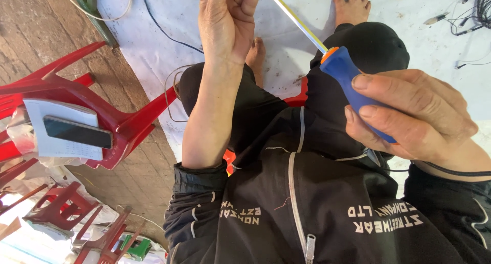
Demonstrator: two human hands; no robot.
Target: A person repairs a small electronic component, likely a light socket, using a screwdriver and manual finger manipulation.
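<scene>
The right hand (414, 116) is closed around the screwdriver (353, 87) by its blue handle, above the lap; it looks light, rigid and easy to hold there. The left hand (225, 24) is curled at the shaft's far end, possibly pinching something hidden.

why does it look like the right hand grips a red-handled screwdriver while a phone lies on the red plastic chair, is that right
Not quite: the head view shows the screwdriver handle is blue with an orange collar, not red. The rest holds: the right hand wraps its fingers around that handle, and a dark phone lies on a white pad on the red plastic chair.
</scene>
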